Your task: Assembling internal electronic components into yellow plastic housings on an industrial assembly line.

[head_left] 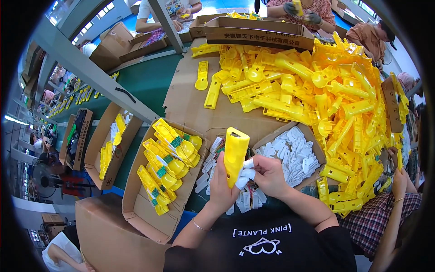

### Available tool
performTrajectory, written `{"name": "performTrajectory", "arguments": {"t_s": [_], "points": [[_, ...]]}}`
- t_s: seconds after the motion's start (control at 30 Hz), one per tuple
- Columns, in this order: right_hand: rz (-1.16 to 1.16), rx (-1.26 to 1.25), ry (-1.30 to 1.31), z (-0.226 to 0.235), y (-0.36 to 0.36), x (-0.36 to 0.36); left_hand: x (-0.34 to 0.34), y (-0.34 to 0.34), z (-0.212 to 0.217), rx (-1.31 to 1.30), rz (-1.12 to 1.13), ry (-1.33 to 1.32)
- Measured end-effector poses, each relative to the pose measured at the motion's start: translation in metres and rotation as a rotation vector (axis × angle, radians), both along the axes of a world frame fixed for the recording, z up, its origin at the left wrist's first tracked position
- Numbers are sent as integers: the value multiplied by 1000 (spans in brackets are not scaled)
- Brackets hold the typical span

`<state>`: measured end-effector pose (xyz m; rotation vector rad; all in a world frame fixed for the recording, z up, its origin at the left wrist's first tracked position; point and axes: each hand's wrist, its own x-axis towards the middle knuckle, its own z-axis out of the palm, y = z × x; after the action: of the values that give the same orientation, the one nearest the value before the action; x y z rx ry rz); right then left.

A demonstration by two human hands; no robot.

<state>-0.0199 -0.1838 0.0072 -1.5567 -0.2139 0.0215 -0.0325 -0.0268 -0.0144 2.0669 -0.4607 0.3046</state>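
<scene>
The left hand point(220, 183) is wrapped around a yellow plastic shell point(235, 154), holding it up on end in front of the person, just above the edge of the table. The right hand point(268, 174) is right beside it, and its fingers pinch a small white plastic piece point(244, 174) that touches the lower side of the yellow shell. Just behind the right hand sits a small cardboard box point(312, 145) full of more white pieces (they look like flat little tabs). Under both hands lies a loose heap of white parts point(206, 170) on the table. To the left is an open cardboard box point(136, 195) with finished yellow pieces point(170, 161) lying in rows, each with a small green part on it. Further left is another cardboard box point(97, 154) with only a few yellow pieces in it. On the right, a very big pile of yellow shells point(317, 95) covers a flat sheet of cardboard point(186, 95). A long brown carton point(258, 34) stands at the far end of the pile. Other people sit around the table, and one at the top holds a yellow piece in gloved hands point(299, 13).
</scene>
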Motion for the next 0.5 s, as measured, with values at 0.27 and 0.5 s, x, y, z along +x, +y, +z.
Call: {"name": "performTrajectory", "arguments": {"t_s": [0.27, 0.5], "points": [[-204, -308, -209, 10, -40, 47, -7, 39, 1, -454, 324, 47], [16, -835, -481, -7, -9, 52, -17, 56, 23, -916, 250, 425]]}}
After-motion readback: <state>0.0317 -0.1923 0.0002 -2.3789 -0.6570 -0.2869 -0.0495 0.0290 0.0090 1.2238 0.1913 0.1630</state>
